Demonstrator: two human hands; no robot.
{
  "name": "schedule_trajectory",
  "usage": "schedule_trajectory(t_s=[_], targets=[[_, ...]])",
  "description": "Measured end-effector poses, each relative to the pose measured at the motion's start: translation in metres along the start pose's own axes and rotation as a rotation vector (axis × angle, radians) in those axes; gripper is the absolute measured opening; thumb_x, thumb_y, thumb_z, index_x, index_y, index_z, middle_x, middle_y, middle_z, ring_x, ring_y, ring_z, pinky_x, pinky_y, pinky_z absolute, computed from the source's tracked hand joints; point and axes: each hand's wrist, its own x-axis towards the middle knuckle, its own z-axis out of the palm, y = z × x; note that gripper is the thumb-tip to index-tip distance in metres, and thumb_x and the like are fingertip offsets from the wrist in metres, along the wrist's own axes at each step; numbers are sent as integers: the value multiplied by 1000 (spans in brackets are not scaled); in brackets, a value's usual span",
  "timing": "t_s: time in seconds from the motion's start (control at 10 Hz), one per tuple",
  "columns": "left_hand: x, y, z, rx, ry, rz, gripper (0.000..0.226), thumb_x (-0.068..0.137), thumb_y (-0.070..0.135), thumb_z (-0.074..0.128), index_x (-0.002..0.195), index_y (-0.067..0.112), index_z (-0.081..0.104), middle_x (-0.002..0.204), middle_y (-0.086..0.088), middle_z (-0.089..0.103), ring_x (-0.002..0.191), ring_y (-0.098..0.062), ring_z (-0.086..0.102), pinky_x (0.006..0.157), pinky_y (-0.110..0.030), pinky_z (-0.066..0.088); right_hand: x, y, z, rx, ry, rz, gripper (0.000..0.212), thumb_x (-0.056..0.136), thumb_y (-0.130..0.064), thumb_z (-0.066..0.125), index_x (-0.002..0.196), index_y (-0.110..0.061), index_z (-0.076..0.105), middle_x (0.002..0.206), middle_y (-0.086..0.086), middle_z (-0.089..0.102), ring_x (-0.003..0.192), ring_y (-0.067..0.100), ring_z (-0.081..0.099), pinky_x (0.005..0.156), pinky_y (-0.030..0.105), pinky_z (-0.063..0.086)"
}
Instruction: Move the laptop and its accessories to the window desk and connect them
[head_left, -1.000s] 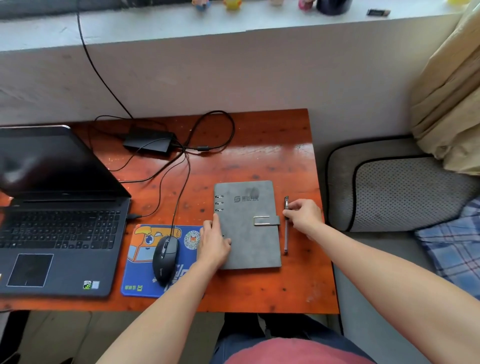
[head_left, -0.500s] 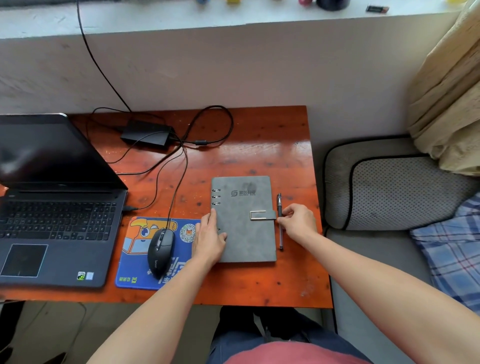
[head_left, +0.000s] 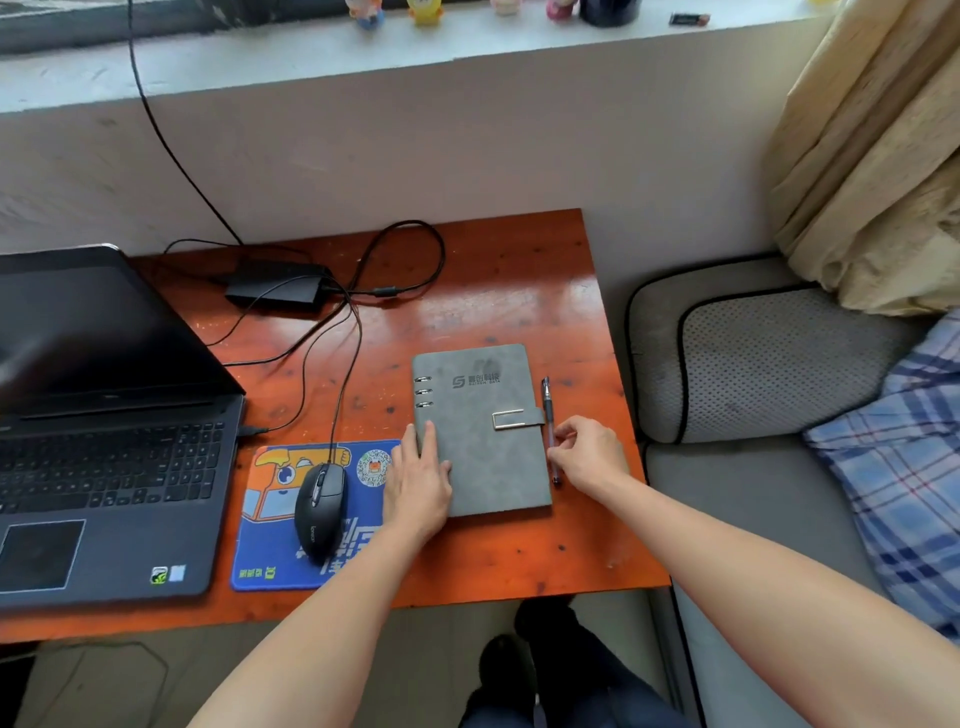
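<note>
The left hand (head_left: 418, 480) lies flat, fingers (head_left: 429, 439) straight and close together, their tips resting on the left edge of a grey notebook (head_left: 483, 431) just below its binder rings. The right hand (head_left: 592, 454) is curled beside the notebook's right edge, thumb and forefinger (head_left: 569, 427) bent toward each other and closed on the barrel of a pen (head_left: 546, 402). The pen lies on the desk (head_left: 519, 291), its long axis running from the person toward the wall, parallel to the notebook and just beside it. The laptop (head_left: 104, 441) stands open on the desk's left part, keyboard toward the person, dark screen tilted back toward the wall, with a plug in its right side. Just right of it a black mouse (head_left: 319, 501) sits on a blue mouse pad (head_left: 270, 525), its long axis also near to far, the cable end pointing away toward the wall. The power adapter (head_left: 275, 288) lies at the back of the desk among looped cables, and one cable climbs the wall to the window sill (head_left: 260, 57).
</note>
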Motion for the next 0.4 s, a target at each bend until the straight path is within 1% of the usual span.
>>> schedule_trajectory(t_s=[0.1, 0.2, 0.3, 0.4], targets=[[-8, -4, 13, 67, 62, 51, 57, 101, 32, 31, 152, 13, 14, 158, -16, 11, 134, -33, 28, 108, -42, 29, -8, 5, 4, -31, 40, -27, 22, 79, -25, 68, 101, -24, 66, 90, -4, 70, 92, 24, 64, 77, 33, 50], [-14, -12, 32, 75, 149, 112, 62, 100, 41, 34, 151, 10, 18, 158, -19, 11, 137, -35, 28, 110, -42, 27, -8, 13, 11, -16, 109, -68, 18, 78, -27, 68, 96, -26, 65, 83, -8, 65, 90, 25, 63, 70, 31, 44], [-21, -21, 47, 16, 233, 169, 61, 98, 40, 40, 148, 7, 28, 155, -24, 19, 135, -39, 34, 108, -45, 32, -15, 14, 16, -49, 113, -88, 21, 79, -30, 67, 100, -26, 64, 85, -8, 63, 92, 25, 63, 70, 30, 42], [-17, -21, 54, -12, 325, 210, 58, 95, 37, 35, 140, 2, 43, 147, -29, 34, 125, -43, 47, 100, -48, 42, -16, -5, 1, -2, 217, -153, 28, 82, -31, 67, 108, -22, 66, 102, -1, 69, 100, 24, 63, 82, 34, 49]])
